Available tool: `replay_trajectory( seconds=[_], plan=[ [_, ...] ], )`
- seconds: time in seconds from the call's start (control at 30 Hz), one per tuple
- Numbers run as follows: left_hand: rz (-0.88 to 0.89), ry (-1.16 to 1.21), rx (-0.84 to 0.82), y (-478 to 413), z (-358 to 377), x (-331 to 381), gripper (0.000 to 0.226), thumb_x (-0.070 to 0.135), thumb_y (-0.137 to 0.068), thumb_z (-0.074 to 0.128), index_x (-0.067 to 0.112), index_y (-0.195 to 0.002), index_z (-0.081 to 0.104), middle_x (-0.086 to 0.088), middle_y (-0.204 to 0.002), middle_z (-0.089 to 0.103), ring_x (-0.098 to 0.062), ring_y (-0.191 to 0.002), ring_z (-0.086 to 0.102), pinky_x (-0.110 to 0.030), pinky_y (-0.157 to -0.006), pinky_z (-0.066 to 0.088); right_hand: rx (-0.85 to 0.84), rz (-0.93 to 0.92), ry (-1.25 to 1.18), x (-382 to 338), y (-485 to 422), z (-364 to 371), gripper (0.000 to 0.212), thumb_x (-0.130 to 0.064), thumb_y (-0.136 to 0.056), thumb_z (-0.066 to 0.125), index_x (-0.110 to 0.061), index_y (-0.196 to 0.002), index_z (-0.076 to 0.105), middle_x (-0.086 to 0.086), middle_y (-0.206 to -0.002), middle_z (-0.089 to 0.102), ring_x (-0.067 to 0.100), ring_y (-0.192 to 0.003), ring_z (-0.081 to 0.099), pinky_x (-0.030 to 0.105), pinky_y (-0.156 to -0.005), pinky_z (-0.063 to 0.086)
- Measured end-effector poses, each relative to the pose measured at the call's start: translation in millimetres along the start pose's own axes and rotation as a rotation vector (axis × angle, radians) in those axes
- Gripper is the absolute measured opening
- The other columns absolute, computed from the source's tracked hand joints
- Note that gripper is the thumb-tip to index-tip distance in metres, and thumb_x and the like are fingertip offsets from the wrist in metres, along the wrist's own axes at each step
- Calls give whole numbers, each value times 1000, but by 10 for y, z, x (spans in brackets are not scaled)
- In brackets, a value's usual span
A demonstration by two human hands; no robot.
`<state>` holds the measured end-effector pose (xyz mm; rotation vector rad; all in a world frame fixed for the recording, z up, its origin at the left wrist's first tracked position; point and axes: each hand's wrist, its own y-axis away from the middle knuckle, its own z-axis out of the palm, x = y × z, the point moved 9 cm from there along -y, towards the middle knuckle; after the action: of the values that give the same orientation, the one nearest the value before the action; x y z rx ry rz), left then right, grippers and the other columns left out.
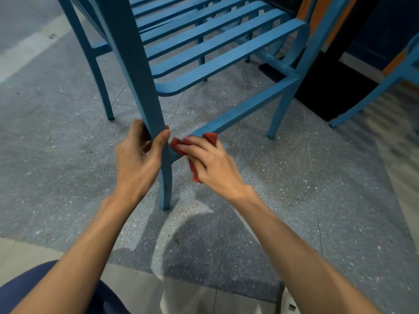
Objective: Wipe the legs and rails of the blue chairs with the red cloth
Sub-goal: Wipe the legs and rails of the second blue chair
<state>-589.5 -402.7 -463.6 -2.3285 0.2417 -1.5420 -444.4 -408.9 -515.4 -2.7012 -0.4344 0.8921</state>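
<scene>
The right hand (209,160) presses the crumpled red cloth (195,150) closed around the near end of the blue-painted lower side rail (244,108), whose long axis runs toward two o'clock. At nine o'clock, the left hand (138,155) clasps the blue chair leg (136,64).

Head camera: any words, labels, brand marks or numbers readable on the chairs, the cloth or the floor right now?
None: no text shows anywhere in this view.
The blue chair has bare painted slats and legs.
The red cloth is plain where it shows.
The speckled floor has only tile seams.
</scene>
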Motion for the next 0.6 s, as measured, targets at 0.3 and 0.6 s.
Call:
replay_trajectory(
  seconds=[0.3,0.6],
  plan=[
    [-12,-46,12,17,-5,29,27,26,-93,61,6,-111,56,5,-99,66,-2,-90,65,-14,-80,52,196,407,-33,591,-288,-314,29,-23,-98,46,-20,-121,65,-5,-131,56,24,-117,49,33,-99,38],
    [-35,-27,47,27,-40,40,26,25,-91,63,4,-105,58,5,-90,65,1,-80,63,-11,-72,49,87,-51,-186,-56,22,116,32,-11,-90,59,-23,-118,68,-5,-132,60,13,-126,51,31,-107,33]
  ],
)
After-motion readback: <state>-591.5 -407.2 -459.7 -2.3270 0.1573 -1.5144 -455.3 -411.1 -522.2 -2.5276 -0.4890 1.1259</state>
